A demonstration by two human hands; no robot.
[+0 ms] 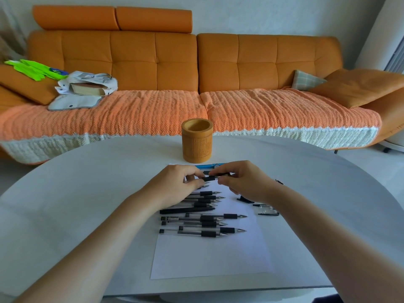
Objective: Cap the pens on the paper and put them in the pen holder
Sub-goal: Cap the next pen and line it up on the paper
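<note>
Orange sofa [175, 62] backs a white table [87, 193], where left hand [177, 186] and right hand [244, 182] pinch one pen [215, 177] over the far end of the paper [209, 259]; loose pens [201, 217] cross it, pen holder [196, 143] just beyond.

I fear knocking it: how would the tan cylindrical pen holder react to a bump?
The tan cylindrical pen holder looks thick-walled and wide, so probably stiff, hard to tip. On the smooth white table it would likely slide.

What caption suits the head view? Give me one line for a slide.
Left hand and right hand pinch one pen above uncapped pens lying on the paper, pen holder behind.
</note>
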